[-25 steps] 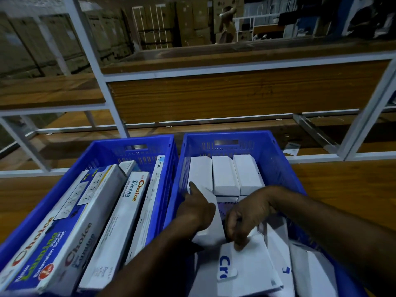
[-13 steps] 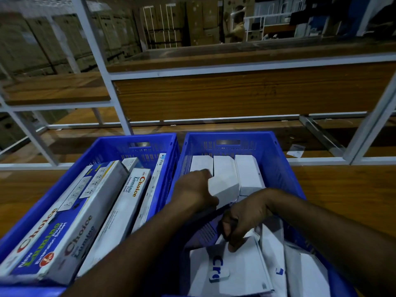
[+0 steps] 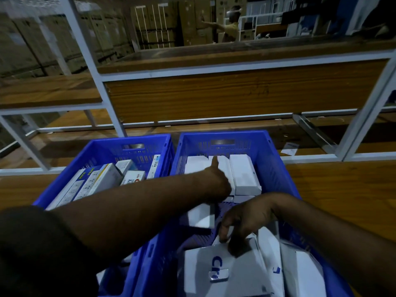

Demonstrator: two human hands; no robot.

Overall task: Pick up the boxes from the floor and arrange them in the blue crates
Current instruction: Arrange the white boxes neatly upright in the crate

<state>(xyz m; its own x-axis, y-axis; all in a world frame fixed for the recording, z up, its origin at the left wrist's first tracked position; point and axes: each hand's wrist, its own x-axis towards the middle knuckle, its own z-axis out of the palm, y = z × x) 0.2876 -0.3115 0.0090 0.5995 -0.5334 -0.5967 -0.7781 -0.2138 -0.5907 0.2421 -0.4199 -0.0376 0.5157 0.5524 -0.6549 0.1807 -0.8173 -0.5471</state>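
Fingers of the left hand (image 3: 216, 179) press a white box (image 3: 224, 172) into the far row of the right crate (image 3: 276, 168), so push it flat and snug, while the right hand (image 3: 246, 219) pinches a loose box (image 3: 225, 266) nearby.

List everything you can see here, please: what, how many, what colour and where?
Crates: two, blue, side by side on the wooden surface.
Long boxes: several, white and blue with printing, in the left crate.
White boxes: three in a row at the far end of the right crate, more loose ones nearer.
Printed box: one, white with blue letters, near end of the right crate.
Shelving: white metal frame, brown wooden boards, behind the crates.
Cartons: many, brown, stacked far back.
Person: one, far back.
Left hand: on the row's middle box.
Right hand: fingers on the printed box.
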